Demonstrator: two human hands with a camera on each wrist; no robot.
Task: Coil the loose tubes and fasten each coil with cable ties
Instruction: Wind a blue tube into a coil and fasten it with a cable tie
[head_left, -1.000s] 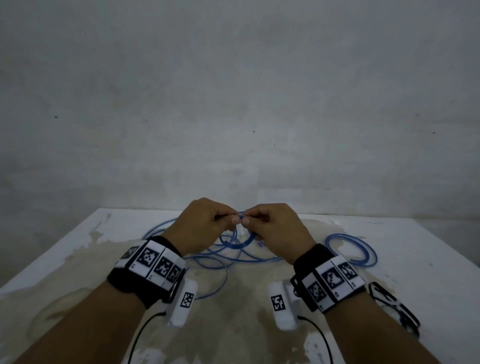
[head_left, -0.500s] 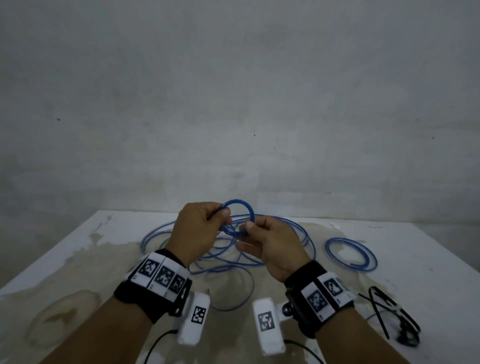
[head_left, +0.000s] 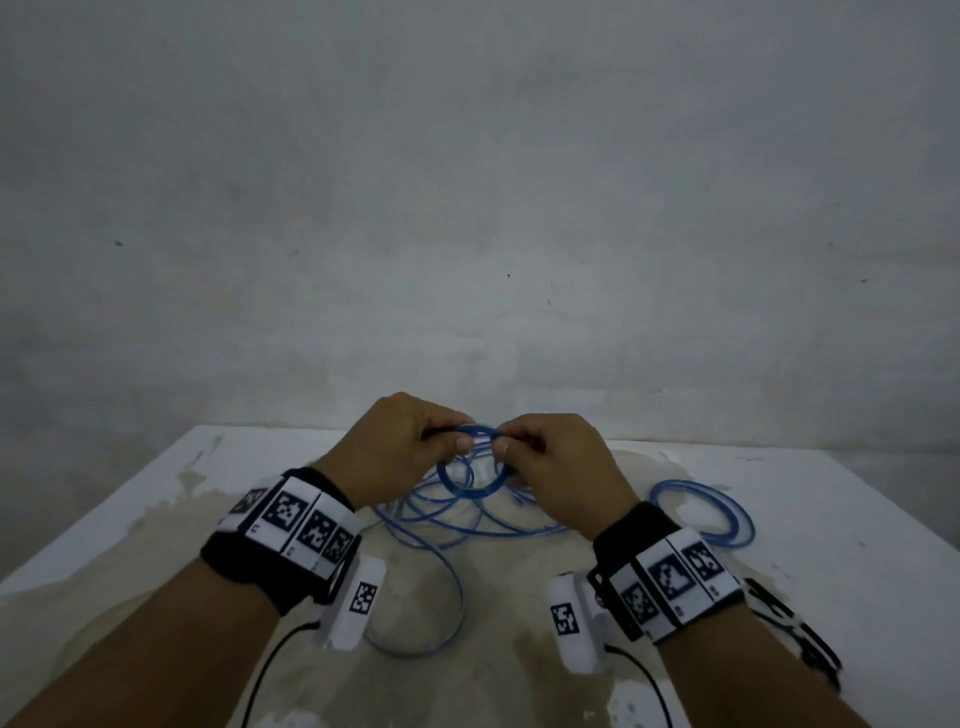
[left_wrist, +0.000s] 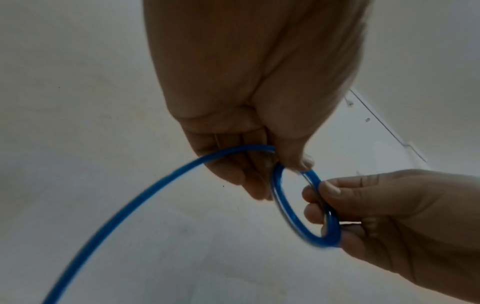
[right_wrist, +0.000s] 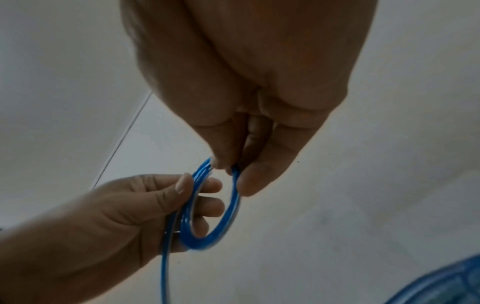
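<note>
Fingers of left hand (head_left: 400, 447) and right hand (head_left: 558, 462) pinch, seemingly multi-looped, blue coil (head_left: 470, 486).

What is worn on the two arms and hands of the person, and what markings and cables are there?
Hands are bare. Each wrist carries a black band with white square-code tags. Under each hangs a white camera block with a code tag and a thin black cable.

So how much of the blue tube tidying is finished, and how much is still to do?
One finished coil lies flat on the table, to the right; whether it is tied, I cannot tell. The left hand and right hand both pinch a small coil being wound. Left to do: the loose tube sprawling below still needs winding in, then fastening. Dark items at the right edge may be the ties.
</note>
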